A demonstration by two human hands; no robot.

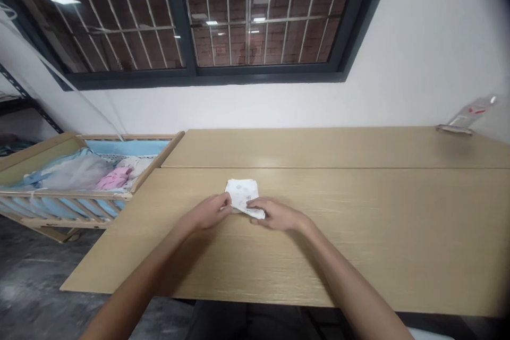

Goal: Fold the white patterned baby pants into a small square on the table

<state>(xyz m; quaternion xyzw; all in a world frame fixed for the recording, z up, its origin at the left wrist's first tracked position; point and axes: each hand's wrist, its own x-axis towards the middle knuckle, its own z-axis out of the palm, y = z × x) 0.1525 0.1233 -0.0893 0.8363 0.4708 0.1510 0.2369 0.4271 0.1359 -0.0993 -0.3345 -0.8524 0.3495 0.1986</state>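
Note:
A small folded white cloth (242,192) with a faint print lies on the light wooden table (358,223), a little left of the middle. My left hand (210,211) pinches the cloth's near left edge with closed fingers. My right hand (275,214) grips the near right corner, fingers curled over it. Both forearms reach in from the bottom of the view.
A wooden baby crib (79,191) with blue lining, grey netting and pink clothing stands left of the table. A clear plastic stand (464,117) sits at the far right by the white wall. A barred window runs above.

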